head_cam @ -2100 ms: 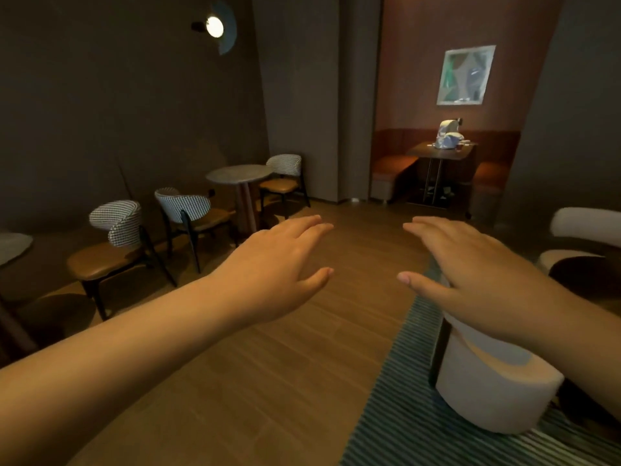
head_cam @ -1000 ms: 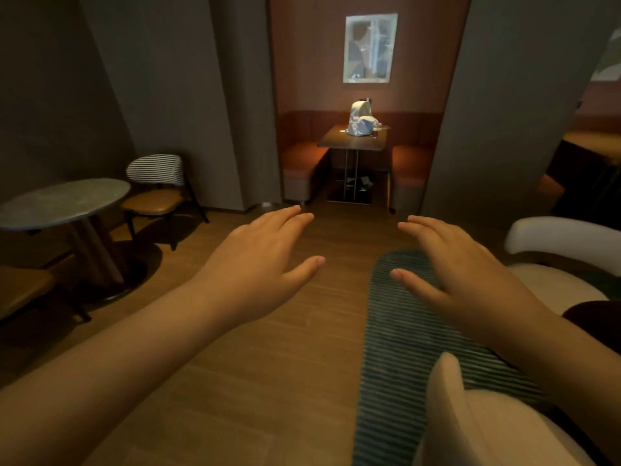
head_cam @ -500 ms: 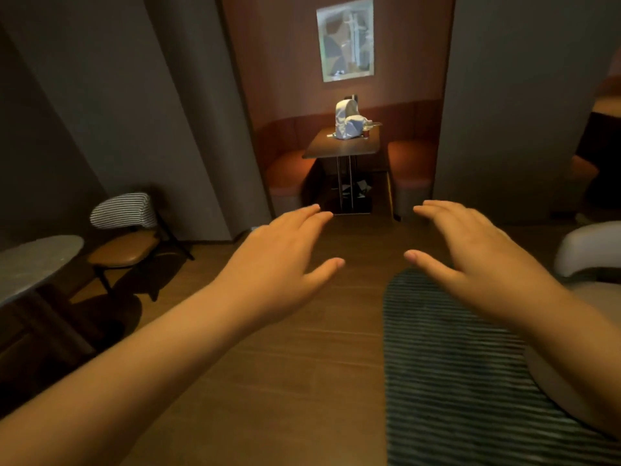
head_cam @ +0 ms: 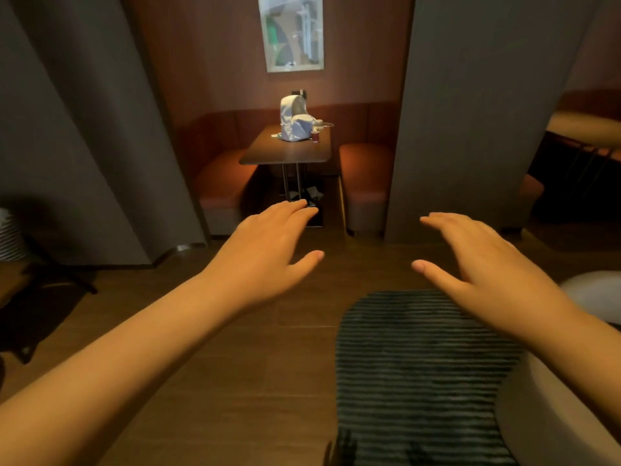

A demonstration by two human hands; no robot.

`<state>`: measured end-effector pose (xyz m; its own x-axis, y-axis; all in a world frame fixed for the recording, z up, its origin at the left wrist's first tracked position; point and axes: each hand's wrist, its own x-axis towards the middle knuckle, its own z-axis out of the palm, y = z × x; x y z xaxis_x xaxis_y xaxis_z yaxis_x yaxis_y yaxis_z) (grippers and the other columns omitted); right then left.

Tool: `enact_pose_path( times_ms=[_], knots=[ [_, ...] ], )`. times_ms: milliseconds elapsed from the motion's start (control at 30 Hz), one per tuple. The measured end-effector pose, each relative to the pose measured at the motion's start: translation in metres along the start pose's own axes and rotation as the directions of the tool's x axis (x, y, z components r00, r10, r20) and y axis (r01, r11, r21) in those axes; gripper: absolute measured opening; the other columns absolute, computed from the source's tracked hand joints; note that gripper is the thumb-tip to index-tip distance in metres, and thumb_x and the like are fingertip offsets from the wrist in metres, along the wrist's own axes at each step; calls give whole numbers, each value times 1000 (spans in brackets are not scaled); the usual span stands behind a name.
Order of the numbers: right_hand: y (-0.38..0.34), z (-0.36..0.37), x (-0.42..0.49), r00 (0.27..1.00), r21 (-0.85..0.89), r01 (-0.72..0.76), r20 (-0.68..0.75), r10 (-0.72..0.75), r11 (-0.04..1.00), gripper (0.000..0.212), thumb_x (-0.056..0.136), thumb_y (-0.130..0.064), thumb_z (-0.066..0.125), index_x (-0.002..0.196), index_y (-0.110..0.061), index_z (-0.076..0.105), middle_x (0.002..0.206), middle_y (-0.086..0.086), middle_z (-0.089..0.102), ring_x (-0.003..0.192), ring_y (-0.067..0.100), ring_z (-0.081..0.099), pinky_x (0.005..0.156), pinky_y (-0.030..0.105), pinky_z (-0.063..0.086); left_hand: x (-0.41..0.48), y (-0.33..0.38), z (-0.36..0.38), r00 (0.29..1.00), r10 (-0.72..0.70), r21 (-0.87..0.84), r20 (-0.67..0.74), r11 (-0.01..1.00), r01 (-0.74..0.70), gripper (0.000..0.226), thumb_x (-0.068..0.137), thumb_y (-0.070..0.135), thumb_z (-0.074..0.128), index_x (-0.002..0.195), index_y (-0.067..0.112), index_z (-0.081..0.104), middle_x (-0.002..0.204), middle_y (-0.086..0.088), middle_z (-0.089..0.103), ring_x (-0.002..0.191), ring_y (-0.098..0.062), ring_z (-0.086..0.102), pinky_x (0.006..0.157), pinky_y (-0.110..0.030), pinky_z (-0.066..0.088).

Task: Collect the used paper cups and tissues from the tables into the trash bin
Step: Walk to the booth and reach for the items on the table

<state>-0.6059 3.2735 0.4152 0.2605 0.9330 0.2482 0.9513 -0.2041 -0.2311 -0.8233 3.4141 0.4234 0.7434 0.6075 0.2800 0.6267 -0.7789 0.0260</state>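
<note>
here, the left hand (head_cam: 268,250) and right hand (head_cam: 480,267) are held out flat, fingers straight, nothing grasped, likely because the table (head_cam: 285,154) at upper centre is not yet reached; a small red cup (head_cam: 315,136) is seen there, just beside a silvery backpack (head_cam: 293,121).

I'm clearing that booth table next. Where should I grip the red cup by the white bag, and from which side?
Probably round its side wall, from the front or right: the cup seems to stand upright on the table, with the bag close on its left, blocking that side. It is too far off to tell what it holds.
</note>
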Motion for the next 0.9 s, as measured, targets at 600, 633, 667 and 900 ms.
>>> enact_pose_path(
  times_ms=[600, 633, 667, 900],
  knots=[
    [375, -12, 306, 969, -44, -245, -56, 242, 969, 73, 88, -57, 43, 149, -24, 19, 154, -6, 22, 140, 10, 18, 111, 27, 20, 525, 109, 144, 968, 253, -114, 5, 961, -250, 58, 93, 50, 41, 146, 33, 25, 154, 7, 23, 140, -12, 22, 110, -33, 25],
    [395, -17, 323, 967, -49, -249, -70, 245, 967, 73, 87, -57, 43, 148, -24, 20, 153, -5, 24, 139, 10, 20, 110, 27, 21, 551, 116, 150, 965, 263, -114, 0, 959, -261, 58, 93, 50, 41, 146, 33, 25, 154, 8, 22, 140, -11, 21, 110, -32, 25],
    [415, -21, 340, 965, -52, -251, -87, 246, 967, 73, 86, -58, 43, 148, -24, 21, 152, -5, 26, 138, 10, 23, 110, 28, 23, 576, 124, 156, 962, 275, -121, -6, 954, -273, 58, 94, 51, 41, 147, 33, 24, 154, 8, 22, 140, -11, 21, 109, -31, 25],
    [535, -14, 451, 947, -3, -312, -86, 310, 950, 71, 87, -55, 46, 147, -23, 24, 149, -5, 30, 134, 10, 26, 105, 24, 24, 736, 159, 213, 940, 340, -218, 21, 919, -328, 62, 93, 53, 39, 148, 32, 21, 155, 8, 19, 140, -10, 19, 109, -30, 21]
  ],
)
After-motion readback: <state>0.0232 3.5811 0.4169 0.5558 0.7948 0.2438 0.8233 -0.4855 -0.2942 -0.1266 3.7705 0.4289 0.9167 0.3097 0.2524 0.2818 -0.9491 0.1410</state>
